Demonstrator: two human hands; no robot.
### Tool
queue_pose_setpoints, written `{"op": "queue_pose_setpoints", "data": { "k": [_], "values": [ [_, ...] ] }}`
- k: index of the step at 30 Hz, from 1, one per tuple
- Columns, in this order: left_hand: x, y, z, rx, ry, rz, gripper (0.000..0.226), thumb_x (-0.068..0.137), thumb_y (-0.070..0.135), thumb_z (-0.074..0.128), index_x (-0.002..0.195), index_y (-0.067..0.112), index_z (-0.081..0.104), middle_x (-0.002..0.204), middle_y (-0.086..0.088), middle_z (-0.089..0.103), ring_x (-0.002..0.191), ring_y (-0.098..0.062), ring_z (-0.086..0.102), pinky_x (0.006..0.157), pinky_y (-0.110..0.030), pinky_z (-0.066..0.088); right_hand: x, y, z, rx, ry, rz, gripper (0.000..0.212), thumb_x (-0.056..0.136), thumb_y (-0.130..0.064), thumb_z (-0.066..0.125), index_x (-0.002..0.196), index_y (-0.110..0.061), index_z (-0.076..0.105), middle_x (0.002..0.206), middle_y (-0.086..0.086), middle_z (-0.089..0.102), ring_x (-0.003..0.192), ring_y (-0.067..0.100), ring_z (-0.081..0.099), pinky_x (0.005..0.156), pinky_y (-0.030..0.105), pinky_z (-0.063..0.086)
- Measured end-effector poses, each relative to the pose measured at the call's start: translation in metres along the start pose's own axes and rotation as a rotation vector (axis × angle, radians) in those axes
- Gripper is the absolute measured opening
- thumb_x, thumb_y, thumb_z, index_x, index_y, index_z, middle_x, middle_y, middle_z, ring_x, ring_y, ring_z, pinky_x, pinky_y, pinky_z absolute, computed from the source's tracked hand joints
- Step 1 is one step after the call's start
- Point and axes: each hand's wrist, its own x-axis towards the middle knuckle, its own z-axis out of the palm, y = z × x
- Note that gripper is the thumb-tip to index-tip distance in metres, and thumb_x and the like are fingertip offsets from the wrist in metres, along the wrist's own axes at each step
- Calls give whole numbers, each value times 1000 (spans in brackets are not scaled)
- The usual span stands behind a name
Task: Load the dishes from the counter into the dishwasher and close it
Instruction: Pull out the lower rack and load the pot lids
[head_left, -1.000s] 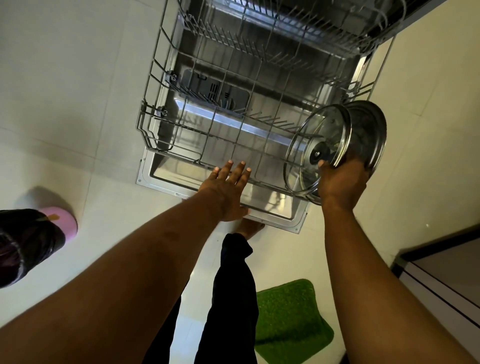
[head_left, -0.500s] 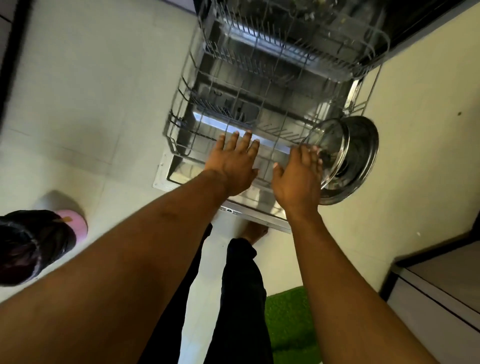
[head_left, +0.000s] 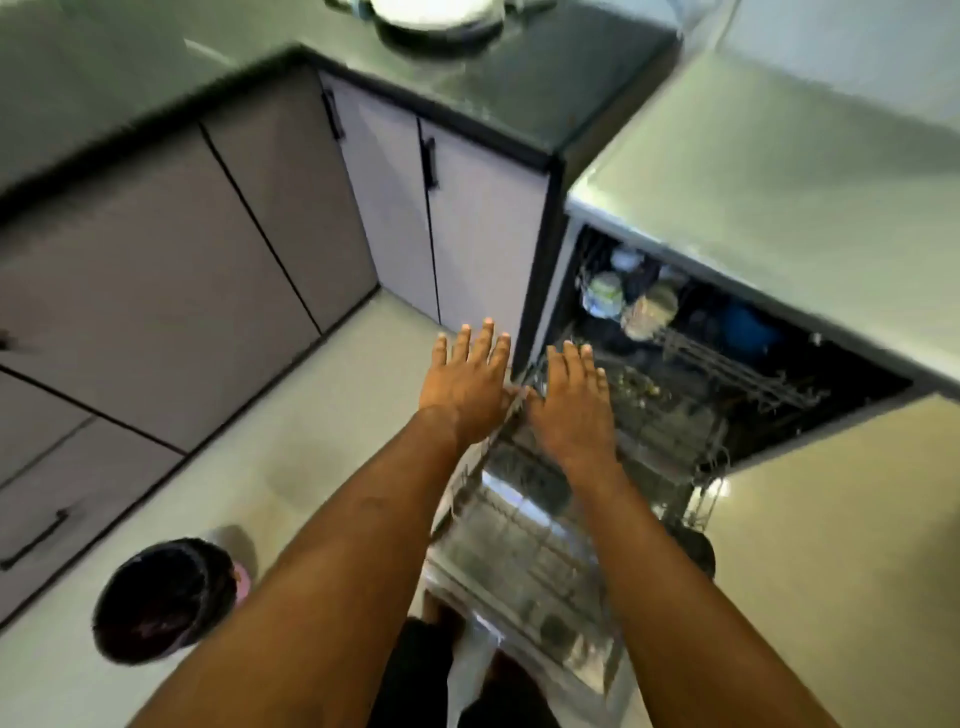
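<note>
1. Both hands are held flat and wide with the fingers spread, and nothing is gripped. The left hand (head_left: 465, 384) and right hand (head_left: 569, 410) are side by side, almost touching.
2. The lower rack (head_left: 524, 551) is found right under the palms and back along the wrists, pulled out of the dishwasher (head_left: 779, 182). Whether the wire is actually touched can't be told, it's way too blurry.
3. Handling guess: the rack is stiff wire on rollers and probably fairly light, but it's likely to skew if shoved from one corner. It's best taken at the front rim wire with both hands evenly.
4. The upper rack (head_left: 727, 374) sits just past the right fingertips with cups (head_left: 602, 293) parked in it. Those should be treated as fragile and rattly, so a slam is not recommended.
5. Some cookware (head_left: 436, 21) can be made out on the bench (head_left: 545, 88), well beyond the fingertips. It's too smeared to be named properly, but it's probably metal, a bit heavy and maybe slick. It should be picked up by a handle or rim, two-handed.
</note>
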Motion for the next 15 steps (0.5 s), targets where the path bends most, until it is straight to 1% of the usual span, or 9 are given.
{"op": "queue_pose_setpoints", "data": {
  "k": [4,7,9,12,15],
  "values": [
    [-8,-26,-78,10,195,-62,69,104,51,27,158,16,-1,165,-8,-8,152,-32,-5,120,-53,0,24,-43,-76,-83,121,-124,65,100,-39,44,154,-12,18,162,10,10,150,26,2,120,43,7],
    [-11,-51,-133,10,319,-96,70,104,50,28,158,15,0,165,-9,-7,152,-33,-5,121,-55,2,45,-78,-123,-140,221,-211,66,99,-39,45,153,-10,19,162,12,13,150,29,4,121,45,11],
    [-16,-74,-161,17,395,-123,71,104,50,29,158,15,0,165,-9,-7,152,-33,-4,121,-55,3,56,-107,-147,-162,272,-260,66,99,-40,44,153,-10,19,161,13,13,150,30,3,121,46,11],
    [-16,-113,-197,11,474,-144,71,104,49,31,158,15,2,165,-10,-7,152,-33,-4,121,-55,2,72,-153,-170,-164,314,-319,66,100,-41,43,154,-12,17,162,12,10,150,29,0,121,44,6],
    [-10,-163,-221,18,516,-171,71,103,49,32,158,15,2,165,-10,-8,151,-33,-5,121,-55,2,90,-203,-180,-185,354,-376,67,100,-41,42,154,-12,15,162,12,8,150,29,-2,122,44,5]
  ]
}}
